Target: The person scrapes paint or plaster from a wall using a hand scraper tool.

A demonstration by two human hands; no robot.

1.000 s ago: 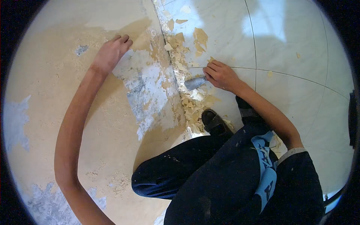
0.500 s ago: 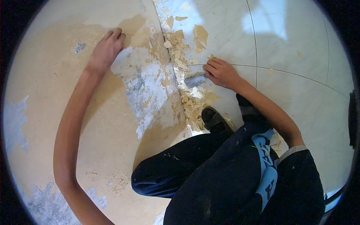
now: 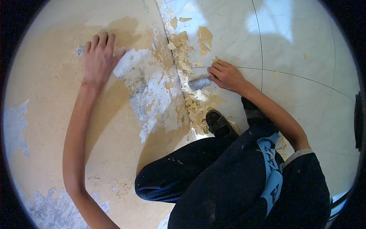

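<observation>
My left hand (image 3: 98, 61) lies flat on the tan painted wall (image 3: 49, 95), fingers stretched out and thumb apart. Its thumb reaches the upper edge of a scraped patch (image 3: 152, 91) where white and grey show through the paint. Over the floor, my right hand (image 3: 226, 75) is closed round the handle of a scraper (image 3: 199, 83). The scraper's broad metal blade points left, over paint chips at the foot of the wall. The handle is mostly hidden inside my fist.
Peeled paint flakes (image 3: 198, 110) are heaped along the joint between wall and floor. Larger flakes (image 3: 205, 35) are scattered over the pale floor tiles (image 3: 297, 53). My sandalled foot (image 3: 219, 123) stands beside the heap, and my bent knee (image 3: 146, 185) is close to the wall.
My left hand has shifted left and its fingers have spread from a curled shape to lying flat on the wall. My right hand and the scraper have hardly moved.
</observation>
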